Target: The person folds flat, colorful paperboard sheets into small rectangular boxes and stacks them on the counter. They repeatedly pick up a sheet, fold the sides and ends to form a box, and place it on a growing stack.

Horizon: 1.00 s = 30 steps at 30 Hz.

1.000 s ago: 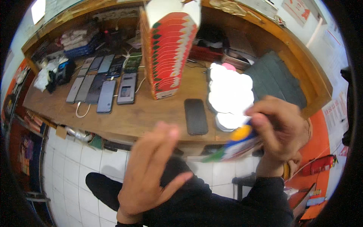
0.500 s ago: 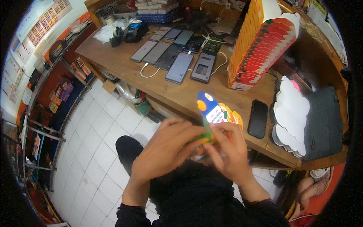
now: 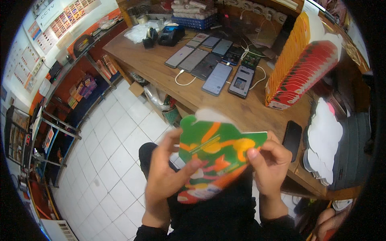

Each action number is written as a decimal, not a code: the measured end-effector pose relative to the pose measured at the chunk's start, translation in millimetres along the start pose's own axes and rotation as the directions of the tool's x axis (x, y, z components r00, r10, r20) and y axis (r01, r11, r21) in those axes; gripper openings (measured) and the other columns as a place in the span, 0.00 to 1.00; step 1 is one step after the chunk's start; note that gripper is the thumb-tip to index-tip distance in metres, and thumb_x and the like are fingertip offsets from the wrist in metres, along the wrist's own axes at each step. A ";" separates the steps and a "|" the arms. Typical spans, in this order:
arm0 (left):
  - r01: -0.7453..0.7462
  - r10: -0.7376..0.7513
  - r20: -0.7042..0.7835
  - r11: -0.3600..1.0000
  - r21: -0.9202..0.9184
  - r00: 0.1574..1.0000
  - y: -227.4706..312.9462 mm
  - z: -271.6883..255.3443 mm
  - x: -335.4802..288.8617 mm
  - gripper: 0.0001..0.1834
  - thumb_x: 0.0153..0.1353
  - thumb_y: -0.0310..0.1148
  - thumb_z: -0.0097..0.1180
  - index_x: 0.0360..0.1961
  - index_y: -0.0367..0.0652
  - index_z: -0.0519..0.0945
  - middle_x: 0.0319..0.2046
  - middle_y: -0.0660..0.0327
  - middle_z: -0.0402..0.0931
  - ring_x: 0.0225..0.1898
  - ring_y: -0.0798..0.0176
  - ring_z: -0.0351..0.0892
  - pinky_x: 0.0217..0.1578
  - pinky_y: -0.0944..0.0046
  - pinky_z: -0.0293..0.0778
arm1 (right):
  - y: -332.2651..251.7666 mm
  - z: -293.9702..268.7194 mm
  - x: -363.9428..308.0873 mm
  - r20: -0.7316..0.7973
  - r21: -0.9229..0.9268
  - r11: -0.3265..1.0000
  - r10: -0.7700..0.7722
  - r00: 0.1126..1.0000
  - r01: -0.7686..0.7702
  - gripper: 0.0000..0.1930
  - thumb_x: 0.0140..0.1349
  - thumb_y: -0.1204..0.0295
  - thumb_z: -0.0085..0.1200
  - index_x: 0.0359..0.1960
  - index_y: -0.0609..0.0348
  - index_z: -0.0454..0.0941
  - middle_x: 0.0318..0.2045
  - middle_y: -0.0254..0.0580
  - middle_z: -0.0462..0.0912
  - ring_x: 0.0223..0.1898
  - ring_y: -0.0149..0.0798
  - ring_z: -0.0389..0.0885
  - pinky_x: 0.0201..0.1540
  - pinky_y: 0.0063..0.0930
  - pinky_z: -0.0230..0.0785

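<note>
Over my lap I hold a printed paper carton (image 3: 217, 150), green with orange, yellow and red shapes. My left hand (image 3: 167, 168) grips its left side, thumb on the front face and fingers behind. At its upper right corner, my right hand (image 3: 270, 158) pinches the edge between thumb and fingers. Behind the carton's top a white flap shows, blurred. On the table to the right leans a tall stack of nested red and yellow paper cartons (image 3: 299, 74). A stack of white, wavy-edged cardboard blanks (image 3: 323, 138) lies nearer, beside a black phone (image 3: 292, 140).
Several phones (image 3: 217, 79) lie on the wooden table (image 3: 161, 82), some with white cables. Behind them are a tape dispenser (image 3: 150, 38), a card terminal (image 3: 171, 35) and a blue basket (image 3: 195, 22). A dark grey bag (image 3: 354, 148) sits at the right edge. Shelves (image 3: 60, 136) line the left.
My hands have moved apart, and the carton between them now shows its wide green face instead of a narrow blue end. The view has shifted, so the table appears further right.
</note>
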<state>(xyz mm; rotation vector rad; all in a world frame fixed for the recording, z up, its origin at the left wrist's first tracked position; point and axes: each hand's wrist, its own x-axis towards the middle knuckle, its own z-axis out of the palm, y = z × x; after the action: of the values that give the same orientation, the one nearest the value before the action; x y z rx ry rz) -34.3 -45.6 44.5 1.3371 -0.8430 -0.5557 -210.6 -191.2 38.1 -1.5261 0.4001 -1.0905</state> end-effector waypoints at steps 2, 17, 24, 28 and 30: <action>0.179 -0.170 0.143 0.983 -0.052 0.975 -1.5 -8.2 -12.6 0.30 0.69 0.39 0.72 0.65 0.32 0.78 0.51 0.54 0.87 0.49 0.64 0.85 0.55 0.62 0.78 | 3.5 2.3 -2.6 0.064 0.085 0.996 0.027 0.998 -0.033 0.04 0.66 0.83 0.67 0.38 0.72 0.84 0.33 0.39 0.78 0.35 0.29 0.74 0.39 0.23 0.65; 0.588 -0.421 0.422 0.670 -0.453 0.803 -29.9 -7.7 -25.8 0.25 0.77 0.40 0.61 0.65 0.31 0.78 0.56 0.56 0.84 0.55 0.65 0.84 0.57 0.65 0.78 | 47.3 -12.2 1.9 0.397 -0.322 0.778 -0.407 0.823 0.540 0.22 0.46 0.87 0.65 0.43 0.53 0.95 0.37 0.38 0.75 0.33 0.35 0.79 0.34 0.27 0.73; 0.647 -0.470 0.447 0.509 -0.567 0.761 -50.7 -8.2 -30.3 0.28 0.75 0.39 0.64 0.69 0.31 0.75 0.58 0.54 0.84 0.57 0.61 0.84 0.60 0.62 0.78 | 47.7 -13.3 0.8 0.347 -0.199 0.846 -0.411 0.843 0.495 0.20 0.45 0.83 0.64 0.42 0.56 0.94 0.41 0.41 0.74 0.36 0.41 0.81 0.36 0.30 0.75; 0.590 -0.422 0.416 0.501 -0.634 0.805 -51.8 -6.1 -28.0 0.32 0.75 0.36 0.64 0.73 0.32 0.69 0.62 0.52 0.81 0.61 0.59 0.82 0.62 0.60 0.77 | 39.7 -1.8 -6.3 0.428 -0.554 0.622 -0.356 0.831 0.553 0.21 0.58 0.77 0.63 0.55 0.60 0.89 0.46 0.45 0.80 0.48 0.49 0.82 0.53 0.43 0.74; 0.527 -0.399 0.351 0.549 -0.648 0.847 -52.3 -2.5 -27.2 0.32 0.75 0.34 0.63 0.75 0.33 0.67 0.65 0.52 0.78 0.63 0.59 0.80 0.64 0.59 0.75 | 43.4 14.2 -17.1 0.408 -0.637 0.541 -0.368 0.836 0.549 0.22 0.61 0.77 0.61 0.58 0.63 0.86 0.54 0.53 0.81 0.55 0.54 0.83 0.57 0.46 0.73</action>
<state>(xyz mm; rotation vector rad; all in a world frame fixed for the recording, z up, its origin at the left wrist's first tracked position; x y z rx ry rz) -42.7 -32.2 -12.4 0.7387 -0.2825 -1.2982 -194.4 -182.1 -7.0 -2.5900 0.2843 -1.1992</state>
